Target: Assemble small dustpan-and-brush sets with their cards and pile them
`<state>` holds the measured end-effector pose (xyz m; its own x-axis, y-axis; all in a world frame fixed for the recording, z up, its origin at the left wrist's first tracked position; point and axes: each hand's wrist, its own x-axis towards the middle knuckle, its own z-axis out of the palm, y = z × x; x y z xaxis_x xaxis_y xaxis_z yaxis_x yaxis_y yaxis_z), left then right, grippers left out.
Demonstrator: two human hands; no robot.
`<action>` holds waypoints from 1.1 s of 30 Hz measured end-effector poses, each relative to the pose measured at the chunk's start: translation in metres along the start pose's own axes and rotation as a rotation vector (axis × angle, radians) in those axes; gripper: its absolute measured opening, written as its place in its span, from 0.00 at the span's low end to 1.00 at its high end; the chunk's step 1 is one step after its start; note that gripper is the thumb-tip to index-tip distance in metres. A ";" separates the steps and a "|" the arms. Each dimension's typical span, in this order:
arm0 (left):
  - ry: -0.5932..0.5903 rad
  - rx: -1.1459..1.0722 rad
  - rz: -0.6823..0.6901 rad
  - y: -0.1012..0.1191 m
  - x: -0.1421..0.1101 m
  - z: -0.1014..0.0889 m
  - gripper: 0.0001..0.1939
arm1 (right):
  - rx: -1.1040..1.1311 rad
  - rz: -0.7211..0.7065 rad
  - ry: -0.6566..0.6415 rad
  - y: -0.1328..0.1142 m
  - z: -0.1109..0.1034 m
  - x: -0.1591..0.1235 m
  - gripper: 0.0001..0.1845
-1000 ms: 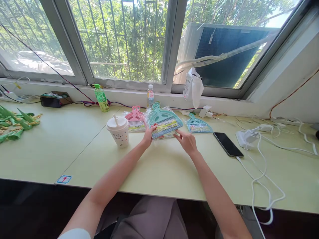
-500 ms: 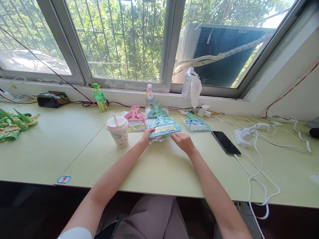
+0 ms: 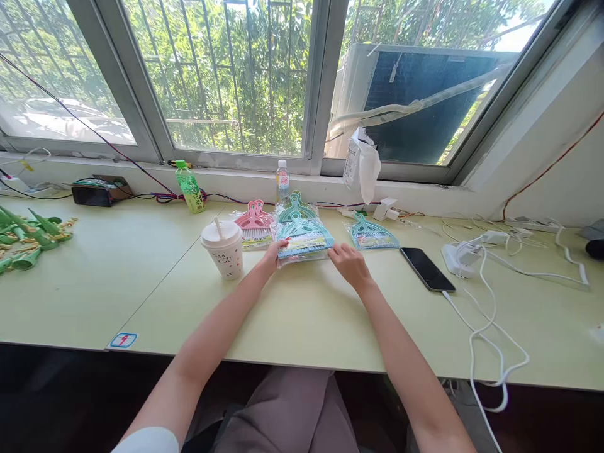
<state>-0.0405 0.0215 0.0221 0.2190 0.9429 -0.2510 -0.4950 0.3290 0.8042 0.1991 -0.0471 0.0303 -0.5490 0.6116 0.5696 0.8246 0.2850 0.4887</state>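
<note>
My left hand (image 3: 272, 257) grips the left edge of a blue mini dustpan-and-brush set (image 3: 304, 242) in clear plastic, with its thumb on top. At the lower right corner of that set is my right hand (image 3: 350, 263), fingers closed on the packaging edge. More wrapping shows under the set; whether another set lies beneath, I cannot tell. Right behind it lies a green dustpan set (image 3: 296, 207), partly covered. A pink dustpan set (image 3: 255, 220) rests to the left, and another teal dustpan set (image 3: 372, 234) lies just right of my right hand.
A lidded paper cup with a straw (image 3: 223, 248) stands close to my left hand. Behind are a green bottle (image 3: 189, 187) and a clear bottle (image 3: 282, 181). A phone (image 3: 427, 269), power strip (image 3: 460, 258) and white cables occupy the right. Green plastic pieces (image 3: 35, 236) lie far left.
The blue dustpan set has shifted slightly left and its angle has changed. My left hand moved a little left with it, while my right hand stays at its right corner.
</note>
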 end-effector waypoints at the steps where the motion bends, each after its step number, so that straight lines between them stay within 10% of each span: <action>1: 0.020 0.013 -0.013 0.002 0.000 0.000 0.18 | -0.014 0.036 0.026 0.003 0.000 -0.002 0.13; 19: -0.351 0.397 -0.102 0.019 -0.010 -0.018 0.16 | 0.542 0.483 0.263 -0.006 0.001 0.002 0.12; 25: -0.572 0.624 0.000 0.013 -0.022 -0.001 0.23 | 0.572 0.737 0.291 -0.005 0.008 0.003 0.16; 33: -0.535 0.697 0.141 0.006 -0.044 0.025 0.41 | 0.985 0.877 0.337 0.004 0.030 -0.002 0.14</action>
<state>-0.0322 -0.0189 0.0517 0.6448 0.7641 0.0204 0.0391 -0.0596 0.9975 0.2080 -0.0251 0.0114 0.3122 0.6946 0.6481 0.5938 0.3898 -0.7038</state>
